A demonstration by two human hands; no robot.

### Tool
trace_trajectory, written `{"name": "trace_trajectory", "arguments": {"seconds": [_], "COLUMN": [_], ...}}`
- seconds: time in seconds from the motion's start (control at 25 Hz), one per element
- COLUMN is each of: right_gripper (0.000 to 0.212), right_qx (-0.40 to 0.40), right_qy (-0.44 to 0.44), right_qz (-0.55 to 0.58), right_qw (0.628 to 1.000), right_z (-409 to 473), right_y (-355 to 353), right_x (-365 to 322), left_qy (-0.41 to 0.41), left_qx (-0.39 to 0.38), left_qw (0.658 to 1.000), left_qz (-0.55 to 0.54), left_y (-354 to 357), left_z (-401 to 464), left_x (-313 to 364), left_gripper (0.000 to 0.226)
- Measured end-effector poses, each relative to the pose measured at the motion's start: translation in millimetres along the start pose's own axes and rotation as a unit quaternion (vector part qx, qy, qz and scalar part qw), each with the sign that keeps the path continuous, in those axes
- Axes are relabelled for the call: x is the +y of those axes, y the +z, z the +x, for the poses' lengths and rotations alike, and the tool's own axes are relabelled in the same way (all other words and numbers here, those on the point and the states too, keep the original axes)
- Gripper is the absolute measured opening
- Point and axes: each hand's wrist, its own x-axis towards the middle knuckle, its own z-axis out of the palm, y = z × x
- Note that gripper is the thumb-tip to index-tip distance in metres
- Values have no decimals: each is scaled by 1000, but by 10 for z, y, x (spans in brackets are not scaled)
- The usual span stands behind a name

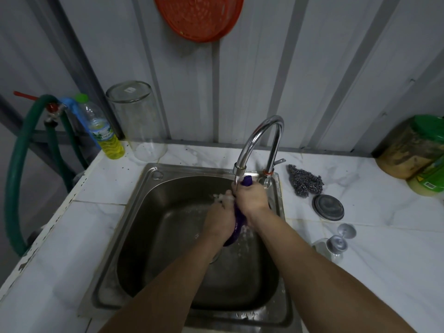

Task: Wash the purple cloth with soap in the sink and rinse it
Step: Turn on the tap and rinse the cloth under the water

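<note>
The purple cloth (238,224) is bunched into a long roll between both hands, above the steel sink (149,212). My right hand (252,197) grips its upper part right under the chrome tap (258,138), and a purple tip pokes out above the fist. My left hand (219,218) clasps the lower part, with the cloth's end hanging below it. Water runs from the spout onto the hands, and white suds or splashes show on my left fingers. A bottle of yellow dish soap (105,133) stands at the back left of the counter.
A steel-wool scourer (305,180), a round metal lid (328,207) and an overturned stemmed glass (336,243) lie right of the sink. A tall clear glass jar (138,121) stands at the back, a green hose (16,176) hangs at the left, and green-lidded containers (418,150) sit far right.
</note>
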Motion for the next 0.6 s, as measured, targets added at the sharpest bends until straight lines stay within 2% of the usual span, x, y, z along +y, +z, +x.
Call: {"name": "trace_trajectory", "arguments": {"seconds": [0.08, 0.16, 0.24, 0.28, 0.32, 0.4, 0.48, 0.52, 0.6], "right_gripper": [12, 19, 27, 25, 24, 32, 32, 30, 29], "right_qx": [-37, -76, -94, -68, -29, 47, 64, 44, 18], "right_qy": [62, 97, 84, 56, 10, -99, -153, -163, -200], "right_qz": [31, 92, 147, 138, 81, -91, -137, -113, -97], "right_qw": [997, 988, 981, 986, 996, 990, 977, 979, 975], "right_z": [61, 111, 155, 169, 167, 29, -238, -415, -706], "right_y": [-32, -128, -234, -275, -295, -276, -165, -93, 52], "right_x": [-61, -136, -170, -162, -151, -93, 25, 79, 178], "left_qy": [-29, -82, -109, -116, -123, -158, -205, -230, -255], "left_qx": [-30, -112, -178, -183, -156, -30, 76, 91, 11], "left_qw": [998, 980, 952, 943, 941, 940, 928, 909, 873], "left_qz": [-49, -142, -225, -252, -274, -300, -300, -336, -415], "left_y": [-28, -142, -320, -372, -389, -317, -217, -175, -146], "left_z": [3, 30, 70, 70, 83, 167, 224, 255, 296], "left_x": [-21, -29, -98, -142, -171, -176, -95, -62, -68], "left_gripper": [62, 49, 50, 51, 48, 41, 47, 50, 55]}}
